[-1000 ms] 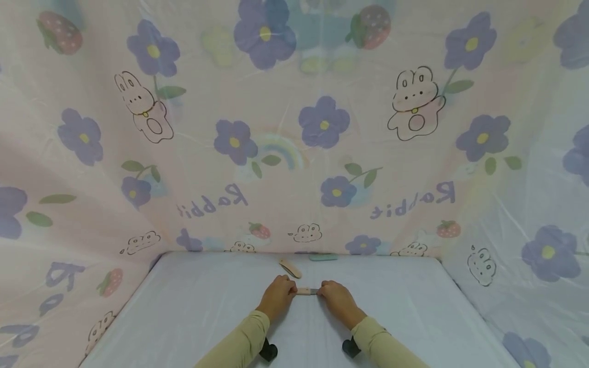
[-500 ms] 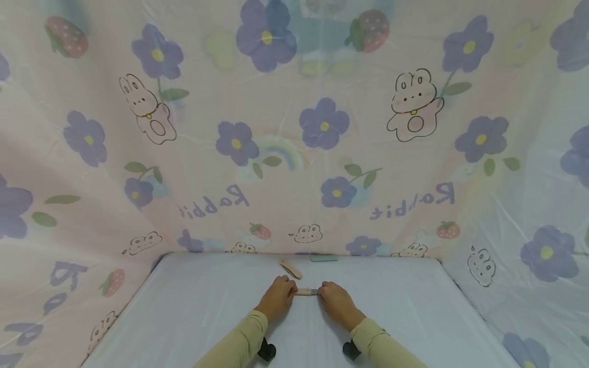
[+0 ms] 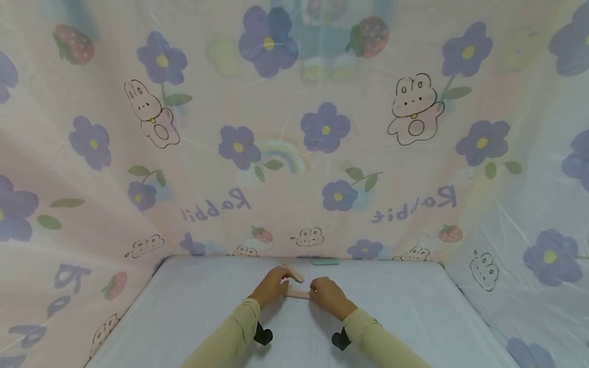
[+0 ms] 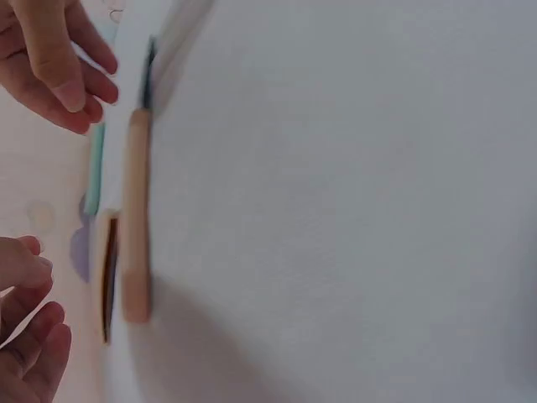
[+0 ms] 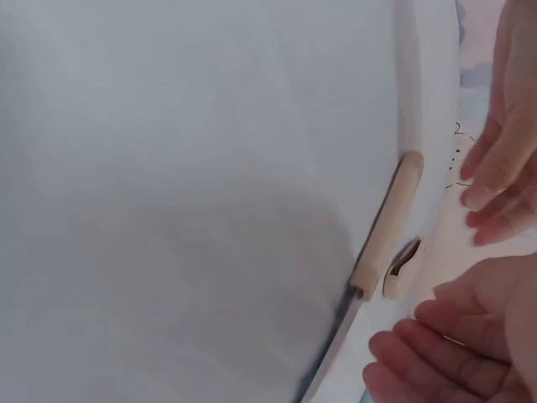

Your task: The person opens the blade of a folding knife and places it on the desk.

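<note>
A knife (image 3: 299,295) with a pale peach handle lies on the white table between the two hands. Its narrow blade (image 4: 148,75) shows in the left wrist view, while the right hand hides it in the head view. The left hand (image 3: 270,287), fingers loosely bent and holding nothing, is near the handle's end. By the blade, the right hand (image 5: 457,340) has relaxed fingers and an empty palm. Just behind the knife lies a curved peach piece (image 3: 296,276) with a dark slot along it, partly covered by the left hand in the head view.
A mint-green flat object (image 3: 325,261) lies at the table's back edge. A printed curtain (image 3: 322,168) with flowers and rabbits encloses the back and sides of the table (image 3: 391,312). A black fitting (image 3: 263,335) hangs under each wrist.
Both hands have let go of the knife, which now lies on the table. The left hand has shifted slightly back and left, towards the slotted piece; the right hand has shifted slightly left.
</note>
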`<action>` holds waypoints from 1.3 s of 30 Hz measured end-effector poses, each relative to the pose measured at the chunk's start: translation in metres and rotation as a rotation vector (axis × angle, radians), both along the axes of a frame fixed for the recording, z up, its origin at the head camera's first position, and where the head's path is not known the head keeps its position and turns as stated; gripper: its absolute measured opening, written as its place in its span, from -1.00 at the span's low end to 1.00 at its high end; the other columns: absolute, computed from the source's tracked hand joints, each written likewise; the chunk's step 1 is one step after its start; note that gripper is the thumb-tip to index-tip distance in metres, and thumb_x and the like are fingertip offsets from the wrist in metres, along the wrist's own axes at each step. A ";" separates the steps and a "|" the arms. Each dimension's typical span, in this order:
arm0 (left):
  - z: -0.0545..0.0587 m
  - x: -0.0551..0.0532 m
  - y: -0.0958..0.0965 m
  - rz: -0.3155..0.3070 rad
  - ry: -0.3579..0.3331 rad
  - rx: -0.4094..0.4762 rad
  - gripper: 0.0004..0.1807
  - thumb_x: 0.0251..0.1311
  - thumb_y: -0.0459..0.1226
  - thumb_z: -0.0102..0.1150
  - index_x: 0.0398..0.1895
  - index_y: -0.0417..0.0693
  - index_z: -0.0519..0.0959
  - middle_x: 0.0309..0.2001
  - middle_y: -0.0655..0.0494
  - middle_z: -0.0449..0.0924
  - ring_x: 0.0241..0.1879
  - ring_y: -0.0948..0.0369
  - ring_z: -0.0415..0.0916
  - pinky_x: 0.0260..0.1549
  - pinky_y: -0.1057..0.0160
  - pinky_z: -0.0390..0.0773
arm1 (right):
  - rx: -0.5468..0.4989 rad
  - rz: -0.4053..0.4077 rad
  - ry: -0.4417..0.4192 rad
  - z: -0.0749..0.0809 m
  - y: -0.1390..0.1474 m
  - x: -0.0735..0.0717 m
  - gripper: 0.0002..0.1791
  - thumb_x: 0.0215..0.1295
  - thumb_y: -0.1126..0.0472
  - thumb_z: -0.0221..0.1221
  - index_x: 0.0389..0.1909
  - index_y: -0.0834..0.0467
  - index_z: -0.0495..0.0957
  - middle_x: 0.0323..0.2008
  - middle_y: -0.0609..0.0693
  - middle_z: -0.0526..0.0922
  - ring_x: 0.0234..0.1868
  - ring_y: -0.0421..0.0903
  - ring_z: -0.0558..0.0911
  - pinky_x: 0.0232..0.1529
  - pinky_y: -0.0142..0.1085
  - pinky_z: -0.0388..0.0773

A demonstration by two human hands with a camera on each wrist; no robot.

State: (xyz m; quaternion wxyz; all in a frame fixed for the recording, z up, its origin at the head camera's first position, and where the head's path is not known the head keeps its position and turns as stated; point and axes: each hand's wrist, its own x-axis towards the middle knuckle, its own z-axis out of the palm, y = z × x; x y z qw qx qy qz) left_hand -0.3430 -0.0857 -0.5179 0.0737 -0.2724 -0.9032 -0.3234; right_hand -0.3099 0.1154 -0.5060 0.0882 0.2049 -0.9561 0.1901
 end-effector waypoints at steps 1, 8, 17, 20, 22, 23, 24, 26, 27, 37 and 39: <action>0.004 -0.003 0.000 -0.002 0.019 0.003 -0.79 0.09 -0.42 0.07 -0.16 -0.14 0.51 -0.22 0.02 0.48 -0.20 0.16 0.39 -0.20 0.17 0.41 | -0.030 -0.003 -0.033 0.002 -0.002 -0.002 -0.89 0.09 0.27 0.14 -0.43 0.24 0.58 -0.51 -0.05 0.56 -0.50 -0.20 0.47 -0.49 -0.29 0.44; 0.011 -0.018 0.007 0.009 0.012 -0.038 -0.78 0.08 -0.43 0.08 -0.16 -0.16 0.51 -0.20 0.02 0.47 -0.15 0.09 0.41 -0.18 0.16 0.43 | -0.160 -0.051 -0.178 -0.005 -0.009 -0.017 -0.81 0.12 0.28 0.11 -0.29 0.31 0.55 -0.39 0.03 0.57 -0.39 -0.13 0.52 -0.40 -0.22 0.49; -0.009 -0.038 0.024 0.085 0.005 -0.126 -0.72 -0.01 -0.42 0.10 -0.16 -0.11 0.51 -0.04 0.01 0.43 0.01 -0.01 0.30 -0.11 0.02 0.37 | -0.213 -0.089 -0.185 -0.019 -0.025 -0.032 -0.80 -0.01 0.32 0.14 -0.39 0.40 0.53 -0.51 0.06 0.54 -0.51 -0.11 0.46 -0.49 -0.22 0.46; -0.015 -0.038 0.024 0.109 -0.001 -0.207 -0.73 0.03 -0.36 0.10 -0.13 -0.05 0.50 -0.02 0.06 0.43 0.02 0.00 0.29 -0.12 -0.06 0.35 | -0.234 -0.095 -0.167 -0.025 -0.029 -0.033 -0.81 -0.05 0.33 0.13 -0.43 0.40 0.52 -0.53 0.04 0.51 -0.51 -0.10 0.42 -0.48 -0.22 0.44; -0.016 -0.037 0.022 0.108 -0.016 -0.232 -0.74 0.04 -0.35 0.10 -0.15 -0.04 0.52 -0.08 0.09 0.48 -0.02 0.04 0.35 -0.14 -0.07 0.36 | -0.250 -0.087 -0.144 -0.027 -0.032 -0.032 -0.84 -0.04 0.34 0.12 -0.45 0.40 0.52 -0.53 0.05 0.50 -0.52 -0.10 0.41 -0.48 -0.21 0.43; -0.015 -0.036 0.022 0.105 -0.029 -0.234 -0.75 0.05 -0.36 0.10 -0.15 -0.05 0.52 -0.11 0.10 0.50 -0.05 0.05 0.37 -0.14 -0.07 0.36 | -0.256 -0.087 -0.135 -0.028 -0.033 -0.032 -0.84 -0.03 0.35 0.11 -0.46 0.40 0.52 -0.52 0.05 0.50 -0.51 -0.11 0.40 -0.47 -0.21 0.43; -0.013 -0.035 0.021 0.102 -0.040 -0.231 -0.76 0.05 -0.37 0.10 -0.17 -0.05 0.54 -0.14 0.10 0.52 -0.07 0.06 0.39 -0.14 -0.07 0.36 | -0.256 -0.089 -0.124 -0.028 -0.033 -0.032 -0.85 -0.02 0.35 0.11 -0.46 0.39 0.52 -0.52 0.05 0.50 -0.51 -0.11 0.40 -0.47 -0.22 0.43; -0.011 -0.034 0.021 0.100 -0.053 -0.230 -0.77 0.05 -0.38 0.09 -0.18 -0.05 0.56 -0.18 0.11 0.54 -0.10 0.08 0.42 -0.15 -0.06 0.37 | -0.257 -0.103 -0.105 -0.028 -0.034 -0.032 -0.87 0.00 0.35 0.11 -0.47 0.38 0.53 -0.52 0.05 0.52 -0.52 -0.12 0.42 -0.49 -0.22 0.43; -0.010 -0.034 0.021 0.099 -0.064 -0.221 -0.78 0.05 -0.38 0.10 -0.19 -0.05 0.56 -0.19 0.11 0.55 -0.11 0.09 0.42 -0.15 -0.07 0.36 | -0.264 -0.113 -0.099 -0.028 -0.035 -0.032 -0.88 0.01 0.36 0.12 -0.48 0.37 0.53 -0.51 0.05 0.53 -0.51 -0.11 0.43 -0.48 -0.22 0.44; -0.011 -0.043 0.025 0.087 0.015 -0.317 -0.82 0.05 -0.32 0.16 -0.24 0.03 0.57 -0.26 0.20 0.52 -0.16 0.15 0.41 -0.19 0.06 0.40 | -0.301 -0.189 -0.109 -0.027 -0.031 -0.037 -0.92 0.08 0.33 0.13 -0.47 0.30 0.49 -0.51 0.02 0.49 -0.52 -0.14 0.43 -0.53 -0.28 0.41; -0.010 -0.043 0.024 0.078 0.037 -0.338 -0.83 0.04 -0.32 0.17 -0.25 0.04 0.56 -0.29 0.21 0.52 -0.18 0.15 0.41 -0.21 0.08 0.41 | -0.318 -0.195 -0.124 -0.026 -0.031 -0.037 -0.92 0.07 0.34 0.13 -0.48 0.30 0.48 -0.54 0.01 0.47 -0.54 -0.14 0.42 -0.56 -0.29 0.40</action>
